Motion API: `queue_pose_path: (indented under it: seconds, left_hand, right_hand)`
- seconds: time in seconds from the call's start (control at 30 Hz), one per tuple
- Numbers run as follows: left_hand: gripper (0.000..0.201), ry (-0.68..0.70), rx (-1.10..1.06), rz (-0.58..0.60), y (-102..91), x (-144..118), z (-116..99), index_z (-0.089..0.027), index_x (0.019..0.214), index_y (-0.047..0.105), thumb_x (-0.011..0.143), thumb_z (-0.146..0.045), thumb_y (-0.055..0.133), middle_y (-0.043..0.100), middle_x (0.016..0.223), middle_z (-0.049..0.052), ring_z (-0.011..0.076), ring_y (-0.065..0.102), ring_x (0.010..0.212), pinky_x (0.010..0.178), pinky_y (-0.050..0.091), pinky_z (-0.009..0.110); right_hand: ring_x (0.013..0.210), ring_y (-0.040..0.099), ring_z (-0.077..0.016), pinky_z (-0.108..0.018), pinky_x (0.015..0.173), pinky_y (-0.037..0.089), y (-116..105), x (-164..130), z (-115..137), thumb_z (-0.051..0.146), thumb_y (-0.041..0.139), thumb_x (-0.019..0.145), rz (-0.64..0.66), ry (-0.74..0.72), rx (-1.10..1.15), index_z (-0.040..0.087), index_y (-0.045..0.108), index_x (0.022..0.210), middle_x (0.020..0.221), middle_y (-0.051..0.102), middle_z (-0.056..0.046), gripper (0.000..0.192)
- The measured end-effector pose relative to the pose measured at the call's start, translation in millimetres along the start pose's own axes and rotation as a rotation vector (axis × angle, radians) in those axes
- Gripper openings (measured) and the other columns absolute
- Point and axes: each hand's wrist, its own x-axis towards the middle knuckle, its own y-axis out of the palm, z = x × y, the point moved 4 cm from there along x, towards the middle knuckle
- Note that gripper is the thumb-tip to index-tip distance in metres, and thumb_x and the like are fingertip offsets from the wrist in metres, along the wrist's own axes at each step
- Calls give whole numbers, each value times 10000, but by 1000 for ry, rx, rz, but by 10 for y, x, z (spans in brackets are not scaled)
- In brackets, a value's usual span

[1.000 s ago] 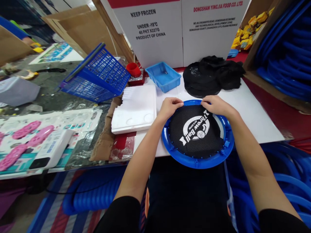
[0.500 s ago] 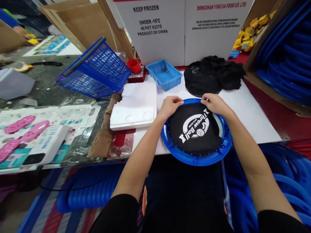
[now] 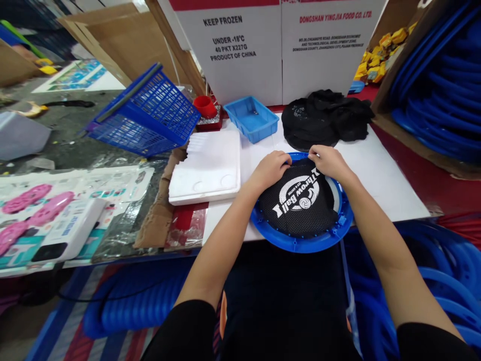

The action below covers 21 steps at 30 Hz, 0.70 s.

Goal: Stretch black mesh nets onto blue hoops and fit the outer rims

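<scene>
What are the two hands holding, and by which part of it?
Both the left hand and right hand pinch the far edge of the black mesh net lying in the blue ring.

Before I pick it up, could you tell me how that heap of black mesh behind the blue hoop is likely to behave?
The heap of black mesh lies crumpled in soft folds, so it probably droops and weighs little. Its open weave may snag fingers or the blue hoop.
</scene>
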Motion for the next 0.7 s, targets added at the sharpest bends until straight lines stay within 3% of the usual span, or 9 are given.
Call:
queue_pose_path:
  seconds: [0.17, 0.27, 0.43, 0.53, 0.6, 0.7]
  left_hand:
    - [243, -9, 72, 55, 58, 9, -12, -199, 1226, 721, 1040, -236, 570, 725, 1314, 134, 312, 649, 1203, 1084, 475, 475]
    - [177, -27, 44, 69, 38, 7, -26, -198, 1139, 729, 1032, -258, 601, 753, 1221, 126, 308, 664, 1149, 1047, 474, 459]
    - [150, -20, -17, 120, -72, -73, -191, -214, 980, 708, 952, -353, 756, 771, 1032, 79, 285, 681, 981, 926, 480, 407]
    - [158, -39, -36, 189, -103, -125, -256, -214, 966, 721, 960, -369, 749, 778, 1017, 66, 274, 694, 952, 915, 477, 402]
    - [166, -18, -34, 218, -99, -141, -274, -228, 1067, 747, 978, -367, 726, 780, 1116, 69, 289, 699, 1064, 990, 462, 423]
    - [225, 14, 13, 256, -60, -154, -279, -268, 1191, 760, 999, -370, 702, 739, 1296, 81, 326, 652, 1251, 1102, 403, 484]
  right_hand:
    - [896, 660, -281, -375, 737, 431, 28, 30, 10, 291, 599, 1000, 2, 28, -51, 260, 748, 960, 1044, 796, -93, 158]
    - [854, 658, -256, -358, 728, 439, -19, 31, -41, 292, 630, 973, 39, 52, -7, 238, 750, 918, 969, 796, -82, 142]
    - [755, 663, -198, -319, 731, 489, -179, -130, 7, 261, 642, 938, 343, -72, 199, 229, 768, 979, 852, 766, -22, 137]
    - [838, 687, -212, -343, 809, 528, -269, -196, 120, 299, 642, 958, 318, -192, 268, 243, 798, 1078, 973, 773, -42, 205]
    - [960, 698, -241, -379, 913, 546, -261, -203, 209, 337, 666, 960, 275, -299, 289, 253, 826, 1068, 1098, 755, -71, 211]
    - [1146, 684, -289, -444, 1067, 531, -163, -205, 309, 383, 714, 952, 311, -414, 296, 296, 855, 1094, 1253, 706, -88, 218]
